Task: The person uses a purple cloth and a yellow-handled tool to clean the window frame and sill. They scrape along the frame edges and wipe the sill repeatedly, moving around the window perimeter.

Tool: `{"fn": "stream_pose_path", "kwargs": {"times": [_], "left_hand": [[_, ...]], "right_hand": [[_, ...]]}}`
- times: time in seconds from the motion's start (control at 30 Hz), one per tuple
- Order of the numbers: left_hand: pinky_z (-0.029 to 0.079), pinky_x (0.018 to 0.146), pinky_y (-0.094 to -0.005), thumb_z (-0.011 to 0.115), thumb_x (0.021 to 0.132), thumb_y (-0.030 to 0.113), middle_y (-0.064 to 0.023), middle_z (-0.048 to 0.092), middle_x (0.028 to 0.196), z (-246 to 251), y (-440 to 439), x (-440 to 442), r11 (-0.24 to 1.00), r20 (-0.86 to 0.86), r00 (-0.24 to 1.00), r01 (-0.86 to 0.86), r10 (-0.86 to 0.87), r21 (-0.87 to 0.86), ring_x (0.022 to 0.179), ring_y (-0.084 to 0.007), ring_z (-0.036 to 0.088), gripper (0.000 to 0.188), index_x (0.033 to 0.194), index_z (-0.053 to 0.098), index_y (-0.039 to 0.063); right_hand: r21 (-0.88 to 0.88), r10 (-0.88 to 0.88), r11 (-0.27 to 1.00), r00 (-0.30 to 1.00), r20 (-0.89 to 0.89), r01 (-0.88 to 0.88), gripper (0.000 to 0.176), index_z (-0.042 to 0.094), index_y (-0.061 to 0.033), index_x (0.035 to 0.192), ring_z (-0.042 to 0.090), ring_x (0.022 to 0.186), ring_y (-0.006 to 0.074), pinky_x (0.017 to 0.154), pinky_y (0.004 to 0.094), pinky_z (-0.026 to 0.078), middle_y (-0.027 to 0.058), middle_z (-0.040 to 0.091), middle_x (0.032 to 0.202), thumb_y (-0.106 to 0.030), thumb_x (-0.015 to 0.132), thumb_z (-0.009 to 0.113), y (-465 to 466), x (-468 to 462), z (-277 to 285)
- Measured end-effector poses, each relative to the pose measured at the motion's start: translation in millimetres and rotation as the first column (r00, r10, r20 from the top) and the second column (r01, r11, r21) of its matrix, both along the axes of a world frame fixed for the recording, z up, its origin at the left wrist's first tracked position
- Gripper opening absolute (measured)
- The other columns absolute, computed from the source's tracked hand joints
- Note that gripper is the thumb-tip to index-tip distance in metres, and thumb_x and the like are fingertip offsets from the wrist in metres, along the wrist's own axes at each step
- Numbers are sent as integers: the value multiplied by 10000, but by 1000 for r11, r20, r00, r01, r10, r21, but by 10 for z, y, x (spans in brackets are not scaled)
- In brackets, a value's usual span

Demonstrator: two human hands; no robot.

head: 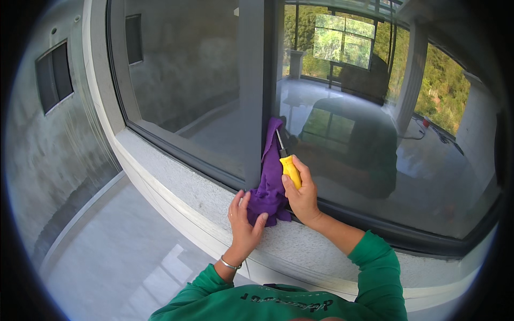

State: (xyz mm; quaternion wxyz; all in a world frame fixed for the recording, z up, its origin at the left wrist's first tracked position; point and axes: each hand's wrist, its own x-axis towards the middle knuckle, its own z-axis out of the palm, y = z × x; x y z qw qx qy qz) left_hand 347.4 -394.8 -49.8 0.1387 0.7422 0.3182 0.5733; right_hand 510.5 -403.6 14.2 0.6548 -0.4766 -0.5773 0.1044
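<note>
A screwdriver with a yellow handle (290,171) is gripped in my right hand (303,196). Its metal shaft points up along the window frame, and the tip is hidden in the upper end of a purple cloth (273,176). The cloth lies bunched against the dark upright of the window frame (253,100), and its lower folds reach the sill. My left hand (244,222), with a bracelet at the wrist, rests on the lower left part of the cloth, fingers spread; whether they pinch it I cannot tell.
A pale rough sill (180,180) runs under the dark lower window track (385,228). The right glass pane (341,160) carries reflections. At the left stands a grey wall (80,132) with a small window (55,77), above a light floor (120,248).
</note>
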Motion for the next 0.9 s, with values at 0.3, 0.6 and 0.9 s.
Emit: {"fn": "stream_pose_path", "kwargs": {"times": [0.3,0.6,0.9], "left_hand": [[300,1063,-440,646,826,100,-212,368,1403,1118,594,-11,925,126,992,-60,13,376,1286,-381,369,584,1352,408,11],[264,1089,-474,637,841,121,-220,278,1453,2248,1111,258,772,138,990,-95,9,628,1351,-414,265,542,1339,442,37],[243,1116,-458,498,900,84,-210,397,1418,2447,1321,429,798,238,934,75,-266,598,1329,-367,365,334,1221,566,23]], "right_hand": [[186,-33,982,999,-16,36,465,429,-10,1341,587,948,186,836,296,469,139,595,1130,-122,917,584,364,-107,489],[220,25,975,1000,13,-27,416,457,-47,1312,493,547,56,476,215,424,40,594,864,-130,923,578,277,-13,1839],[191,-125,977,977,172,91,456,478,-40,1305,507,506,86,479,240,424,38,582,803,-185,887,589,189,88,2854]]}}
